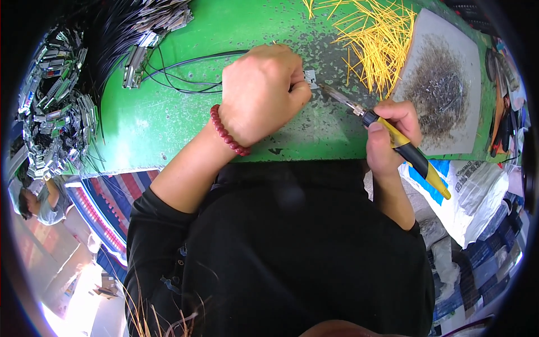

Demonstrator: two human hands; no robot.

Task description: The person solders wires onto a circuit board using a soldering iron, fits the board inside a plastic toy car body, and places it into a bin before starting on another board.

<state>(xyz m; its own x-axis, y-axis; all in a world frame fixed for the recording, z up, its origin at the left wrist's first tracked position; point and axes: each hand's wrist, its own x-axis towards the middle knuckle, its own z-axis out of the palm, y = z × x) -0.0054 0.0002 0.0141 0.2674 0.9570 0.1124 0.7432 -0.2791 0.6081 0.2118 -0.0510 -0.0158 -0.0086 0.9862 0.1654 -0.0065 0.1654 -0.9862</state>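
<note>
Green bench — connector between hands

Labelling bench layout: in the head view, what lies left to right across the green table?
Pile of metal connectors → bundle of black wires → left hand pinching a small white connector → soldering iron in the right hand → grey pad.

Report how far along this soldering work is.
Done, apparently: a heap of wired connectors at the left. In hand: left hand pinches a small white connector; right hand aims the soldering iron at it. Left: loose yellow wire pieces, still unused.
</note>
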